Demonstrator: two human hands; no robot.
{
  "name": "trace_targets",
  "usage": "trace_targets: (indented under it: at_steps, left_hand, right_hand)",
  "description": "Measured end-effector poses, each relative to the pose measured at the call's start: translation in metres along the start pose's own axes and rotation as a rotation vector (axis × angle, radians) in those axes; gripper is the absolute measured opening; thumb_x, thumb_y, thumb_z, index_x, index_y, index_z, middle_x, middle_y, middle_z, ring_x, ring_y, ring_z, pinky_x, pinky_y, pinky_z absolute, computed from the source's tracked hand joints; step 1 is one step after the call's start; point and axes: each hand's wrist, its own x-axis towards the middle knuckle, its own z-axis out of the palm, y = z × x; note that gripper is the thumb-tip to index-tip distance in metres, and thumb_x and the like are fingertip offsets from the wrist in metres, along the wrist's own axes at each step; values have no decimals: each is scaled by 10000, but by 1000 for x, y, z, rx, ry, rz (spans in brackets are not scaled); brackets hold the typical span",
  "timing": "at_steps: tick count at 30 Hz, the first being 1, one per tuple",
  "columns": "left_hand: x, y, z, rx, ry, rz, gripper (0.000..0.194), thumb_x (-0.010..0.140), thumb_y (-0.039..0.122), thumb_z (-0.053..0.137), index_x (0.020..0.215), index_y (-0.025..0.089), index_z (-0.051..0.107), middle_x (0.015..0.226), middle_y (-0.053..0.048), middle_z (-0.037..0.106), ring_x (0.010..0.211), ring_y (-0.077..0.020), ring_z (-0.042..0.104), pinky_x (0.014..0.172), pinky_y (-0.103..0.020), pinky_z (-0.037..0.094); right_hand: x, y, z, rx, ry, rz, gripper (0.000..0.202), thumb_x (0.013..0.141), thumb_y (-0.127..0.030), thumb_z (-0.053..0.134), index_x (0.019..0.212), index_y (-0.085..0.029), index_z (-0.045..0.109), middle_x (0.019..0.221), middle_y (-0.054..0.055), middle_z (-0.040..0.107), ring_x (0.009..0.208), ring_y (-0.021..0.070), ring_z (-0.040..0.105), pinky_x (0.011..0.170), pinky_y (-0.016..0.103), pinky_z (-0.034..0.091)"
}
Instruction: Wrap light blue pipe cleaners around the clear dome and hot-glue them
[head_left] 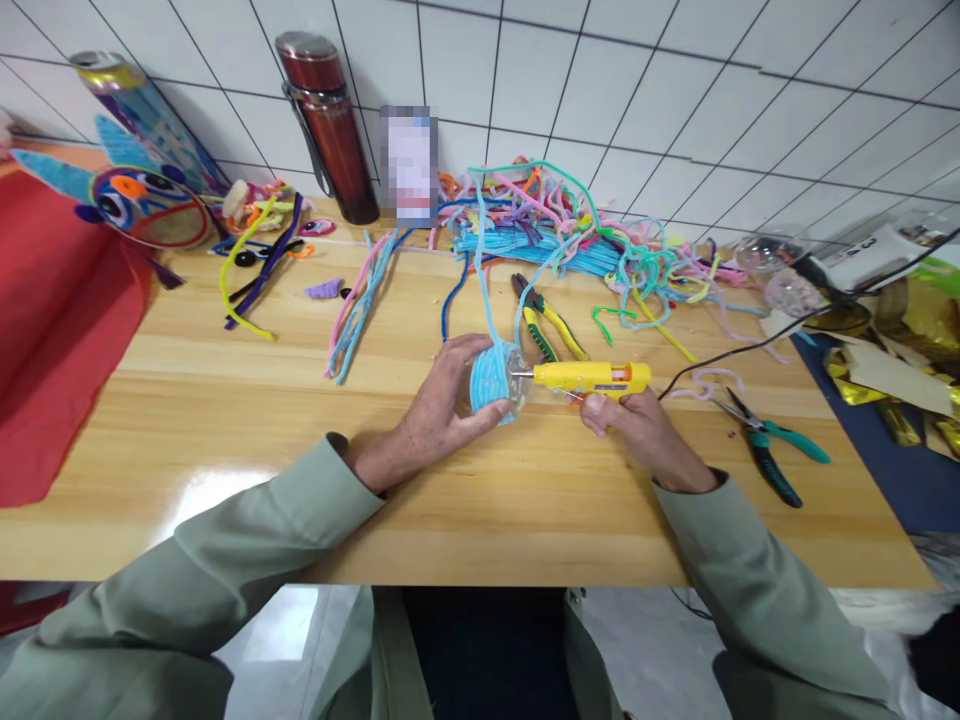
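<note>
My left hand (442,405) is closed around a clear plastic cup-like piece (517,385) wound with light blue pipe cleaner (489,385). Two loose blue ends rise from the winding toward the back of the table. In my right hand (630,425) is a yellow glue gun (592,377), its metal nozzle pointing left and meeting the clear piece. Whether glue is coming out is too small to tell. Just behind the wound piece lie yellow-and-green pliers (547,320).
Teal-handled pliers (772,440) lie at the right, near the glue gun's black cord (750,347). A pile of coloured pipe cleaners (540,245) runs along the tiled wall. Behind stand a red flask (330,130) and a phone (409,165); a decorated mask-like craft (142,205) is at the left.
</note>
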Motion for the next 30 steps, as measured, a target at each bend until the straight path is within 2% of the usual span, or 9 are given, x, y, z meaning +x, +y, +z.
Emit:
trace_targets:
  at_steps: [4,18,30]
  left_hand:
    - [0,0,0,-6,-7,0,688,1024,418,749,1608,285,409,1559,-170,549,1506,-354,550,1261,-599,504]
    - [0,1,-1,29,-6,-7,682,1018,449,747,1598,272,434,1550,-168,574,1485,-348,567,1253,-589,514]
    - [1,1,-1,15,-14,-15,677,1017,426,753,1595,281,431,1550,-164,569,1495,-342,563,1250,-580,516]
  right_hand:
    - [0,4,-2,8,-2,-4,561,965,-669,731,651,-229,581,554,-38,516,522,124,435,528,308,356]
    - [0,-3,2,-12,-17,36,462,956,-643,730,861,-190,719,566,-52,514,518,126,441,544,309,361]
    - [1,-7,3,-11,-11,42,490,937,-670,738,833,-192,712,540,-55,510,504,128,444,539,313,357]
